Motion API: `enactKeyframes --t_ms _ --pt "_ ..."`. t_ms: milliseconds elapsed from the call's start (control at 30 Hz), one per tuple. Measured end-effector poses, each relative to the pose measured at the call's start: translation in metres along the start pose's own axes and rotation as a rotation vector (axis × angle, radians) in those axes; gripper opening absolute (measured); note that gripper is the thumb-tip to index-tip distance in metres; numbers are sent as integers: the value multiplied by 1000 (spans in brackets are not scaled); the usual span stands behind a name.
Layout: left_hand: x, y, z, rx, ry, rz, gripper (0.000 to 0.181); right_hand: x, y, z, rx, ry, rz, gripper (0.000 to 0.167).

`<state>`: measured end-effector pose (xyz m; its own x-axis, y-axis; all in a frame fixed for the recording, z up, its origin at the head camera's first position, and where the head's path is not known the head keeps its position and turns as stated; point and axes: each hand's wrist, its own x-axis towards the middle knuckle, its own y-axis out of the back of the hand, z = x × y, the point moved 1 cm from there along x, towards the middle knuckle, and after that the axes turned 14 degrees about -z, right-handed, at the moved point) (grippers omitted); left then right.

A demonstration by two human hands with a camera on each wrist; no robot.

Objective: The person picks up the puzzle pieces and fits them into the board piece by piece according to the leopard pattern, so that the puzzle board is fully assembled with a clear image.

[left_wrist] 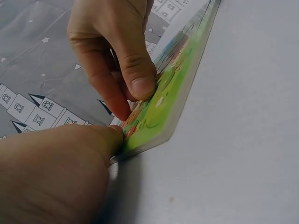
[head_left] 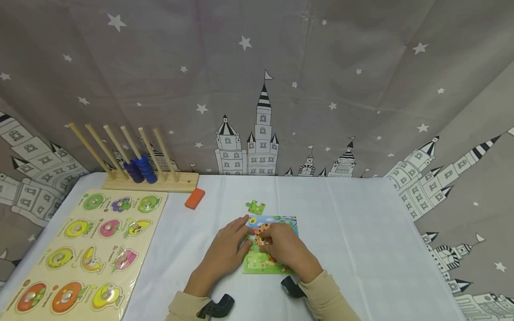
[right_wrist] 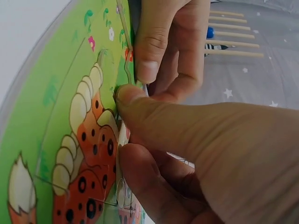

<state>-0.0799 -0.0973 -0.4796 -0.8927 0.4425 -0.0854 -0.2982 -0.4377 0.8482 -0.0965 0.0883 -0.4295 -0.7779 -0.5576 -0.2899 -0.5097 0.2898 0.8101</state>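
A small jigsaw puzzle (head_left: 265, 267) lies on the white table, its picture showing green grass, blue sky and an orange animal with dark spots. My left hand (head_left: 226, 249) rests on its left side, thumb and fingers touching the surface. Over the middle, my right hand (head_left: 287, 247) pinches a puzzle piece (right_wrist: 124, 135) between thumb and fingers, low against the board; the fingers hide most of it. Both thumbs come close together in the right wrist view. A loose green puzzle piece (head_left: 255, 207) lies just beyond the puzzle's far edge.
At the left lies a wooden fruit peg board (head_left: 146, 223). Behind it stands a wooden rack (head_left: 188, 180) with upright pegs, two of them carrying blue and purple rings (head_left: 146, 171). An orange block (head_left: 195, 199) lies beside the rack. A grey castle-print curtain (head_left: 341, 89) hangs behind the table.
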Motion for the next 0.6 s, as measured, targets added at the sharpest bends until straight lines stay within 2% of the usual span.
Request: enactKeyframes --t_ms 200,267,367,467,600 --pt "0 0 0 3 5 5 34 2 4 10 144 15 -27 23" --pt "0 1 0 5 2 6 34 7 8 15 174 6 -5 25" --pt "-1 4 0 6 4 -25 38 19 16 20 196 -29 54 31" --pt "-1 5 0 -14 8 -92 56 35 23 25 187 -68 87 39" --pt "-2 8 -1 -63 12 -194 95 56 28 28 130 -90 65 52"
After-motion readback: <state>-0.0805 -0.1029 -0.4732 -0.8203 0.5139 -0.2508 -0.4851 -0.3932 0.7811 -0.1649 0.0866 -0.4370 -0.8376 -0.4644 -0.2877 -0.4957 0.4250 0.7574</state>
